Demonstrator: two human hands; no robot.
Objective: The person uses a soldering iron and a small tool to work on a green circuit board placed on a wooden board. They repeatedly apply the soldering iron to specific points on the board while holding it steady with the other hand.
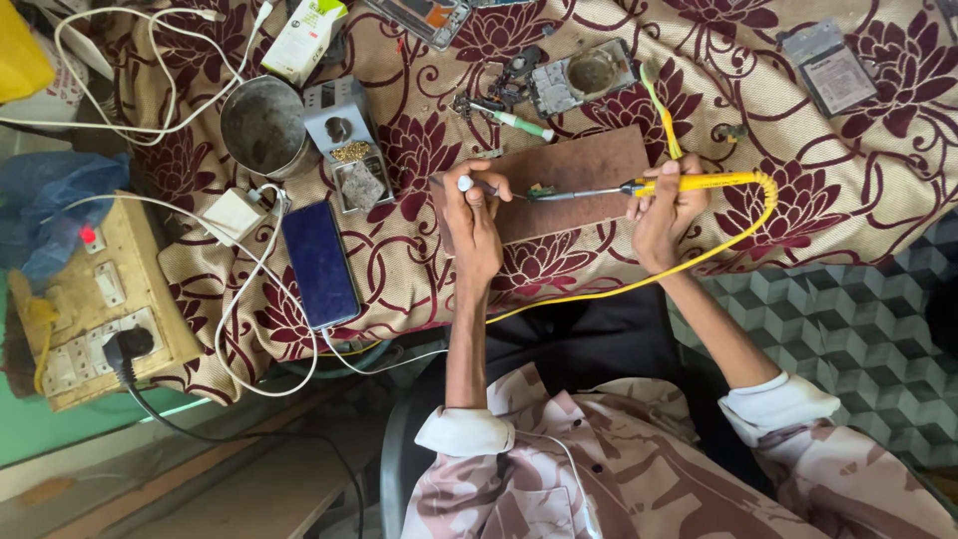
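Right hand (667,215) grips a yellow soldering iron (689,184), tip on a small green circuit board (542,191) at the brown board's (579,180) near-left edge. Left hand (475,215) pinches a thin white-capped tool (467,184) beside it. Risk: unclamped part may shift; the trailing yellow cord (743,235) could tug the tip.

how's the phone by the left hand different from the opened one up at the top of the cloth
The dark blue phone lies whole, screen up and unlit, with a white cable at its lower end. The opened phone lies stripped, its inner parts bare, with no cable seen. The blue one sits left of the left hand; the opened one above the brown board. Both lie flat on the floral cloth.
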